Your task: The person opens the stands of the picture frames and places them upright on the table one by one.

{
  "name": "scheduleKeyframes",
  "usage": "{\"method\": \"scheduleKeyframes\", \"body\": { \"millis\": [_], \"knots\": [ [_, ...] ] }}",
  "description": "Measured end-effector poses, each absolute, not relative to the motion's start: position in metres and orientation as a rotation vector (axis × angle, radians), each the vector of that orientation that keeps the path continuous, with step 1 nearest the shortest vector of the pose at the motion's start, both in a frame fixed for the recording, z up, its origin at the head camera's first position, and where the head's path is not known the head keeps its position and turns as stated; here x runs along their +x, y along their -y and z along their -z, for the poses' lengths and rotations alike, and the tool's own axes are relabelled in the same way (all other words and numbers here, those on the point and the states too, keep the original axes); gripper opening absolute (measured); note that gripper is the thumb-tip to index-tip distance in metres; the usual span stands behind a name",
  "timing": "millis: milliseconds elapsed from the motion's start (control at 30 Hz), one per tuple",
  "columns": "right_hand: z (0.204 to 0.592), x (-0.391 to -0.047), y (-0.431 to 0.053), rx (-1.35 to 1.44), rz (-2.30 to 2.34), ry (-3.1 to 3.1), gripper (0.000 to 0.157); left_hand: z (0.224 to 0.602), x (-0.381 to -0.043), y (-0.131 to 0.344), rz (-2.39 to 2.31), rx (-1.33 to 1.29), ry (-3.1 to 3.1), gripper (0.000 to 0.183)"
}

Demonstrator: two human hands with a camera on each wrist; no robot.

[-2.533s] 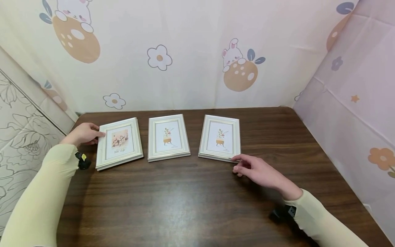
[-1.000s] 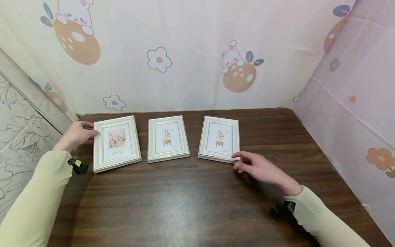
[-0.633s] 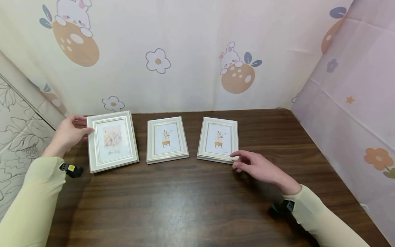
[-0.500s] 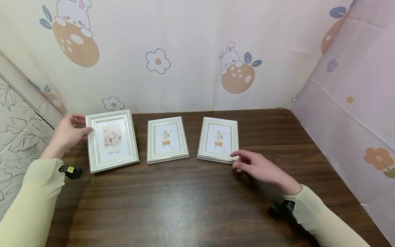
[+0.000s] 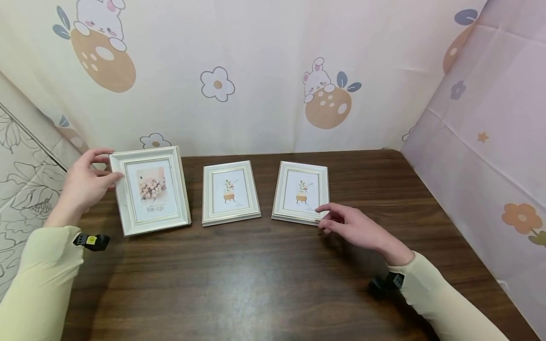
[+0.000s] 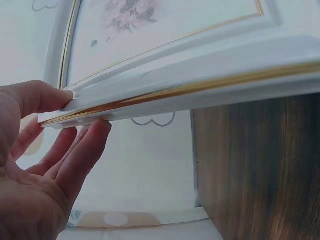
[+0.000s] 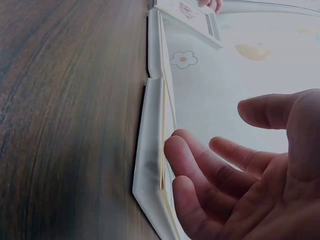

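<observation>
Thumb and fingers of my left hand (image 5: 87, 182) pinch the left edge of a white picture frame (image 5: 153, 192) with a flower photo. Its far side is raised, the near edge low by the table. In the left wrist view, the thumb lies on the front of the frame and the fingers (image 6: 82, 160) are under its gold-lined edge. My right hand (image 5: 356, 229) rests with loosely bent fingers at the near right corner of another white picture frame (image 5: 300, 189), which lies flat and shows a potted plant. Between them lies a similar middle picture frame (image 5: 230, 192), also flat.
All three frames are along the back of a dark wooden table (image 5: 239, 284). Behind it hangs a pale curtain (image 5: 264, 94) printed with rabbits and flowers. Another printed cloth (image 5: 490, 142) borders the right side, and a floral panel (image 5: 21, 203) stands at the left.
My left hand has tilted the left picture frame's far side up from nearly flat and shifted it slightly left. The right hand and the other two frames stay practically in place.
</observation>
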State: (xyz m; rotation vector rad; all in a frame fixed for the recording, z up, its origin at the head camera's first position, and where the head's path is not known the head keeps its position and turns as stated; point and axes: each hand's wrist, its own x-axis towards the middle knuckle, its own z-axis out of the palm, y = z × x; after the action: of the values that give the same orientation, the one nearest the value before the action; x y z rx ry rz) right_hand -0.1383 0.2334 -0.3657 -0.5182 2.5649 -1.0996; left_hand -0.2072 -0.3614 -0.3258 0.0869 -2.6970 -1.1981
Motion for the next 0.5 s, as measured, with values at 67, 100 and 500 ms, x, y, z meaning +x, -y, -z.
{"method": "scheduleKeyframes", "body": {
  "millis": [67,100,500],
  "knots": [
    [0.365,-0.138,-0.232,-0.533,1.113,-2.569,0.035,0.324,-0.205,0.36,1.21,0.082,2.678,0.059],
    [0.365,-0.138,-0.232,-0.545,1.117,-2.575,0.035,0.323,-0.204,0.359,1.211,0.08,2.671,0.057],
    [0.362,-0.139,-0.228,-0.588,1.148,-2.63,0.031,0.317,-0.193,0.353,1.446,0.014,2.496,0.053]
  ]
}}
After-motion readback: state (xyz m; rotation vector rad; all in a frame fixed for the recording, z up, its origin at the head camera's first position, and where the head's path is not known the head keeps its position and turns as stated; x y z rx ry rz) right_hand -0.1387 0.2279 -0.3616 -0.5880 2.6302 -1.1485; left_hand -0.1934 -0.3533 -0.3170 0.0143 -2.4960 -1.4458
